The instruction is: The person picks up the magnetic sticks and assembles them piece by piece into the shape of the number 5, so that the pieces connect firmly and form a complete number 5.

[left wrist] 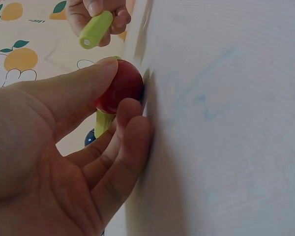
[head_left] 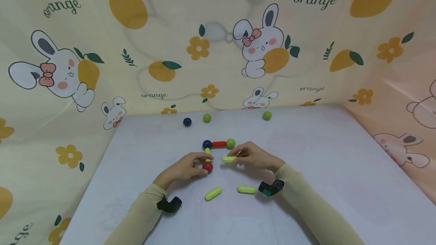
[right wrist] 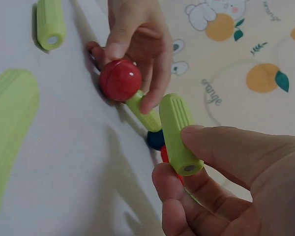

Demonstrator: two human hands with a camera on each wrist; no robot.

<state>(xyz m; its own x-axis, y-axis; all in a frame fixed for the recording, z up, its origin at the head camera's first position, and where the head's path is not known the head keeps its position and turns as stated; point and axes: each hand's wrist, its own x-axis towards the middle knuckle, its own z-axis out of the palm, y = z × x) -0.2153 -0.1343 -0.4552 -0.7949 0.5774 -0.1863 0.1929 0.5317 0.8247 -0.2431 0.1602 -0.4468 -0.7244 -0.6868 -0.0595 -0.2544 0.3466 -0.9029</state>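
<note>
My left hand [head_left: 186, 166] grips a red ball [head_left: 207, 167], thumb on one side and fingers on the other. From that ball a light green rod [right wrist: 143, 114] runs to a dark blue ball [head_left: 207, 144]. A red rod [head_left: 219, 144] links the blue ball to a green ball [head_left: 231, 143], making an L-shaped chain on the table. My right hand [head_left: 254, 157] pinches a separate light green rod [right wrist: 176, 132] between thumb and fingers, just right of the chain. A grey disc shows in the near end of this rod in the right wrist view.
Two loose light green rods lie nearer me, one slanted rod [head_left: 213, 194] and one level rod [head_left: 246, 189]. Toward the back stand a loose dark blue ball [head_left: 187, 122] and two green balls, a left green ball [head_left: 207, 118] and a right green ball [head_left: 267, 115]. A printed cloth [head_left: 218, 67] hangs behind.
</note>
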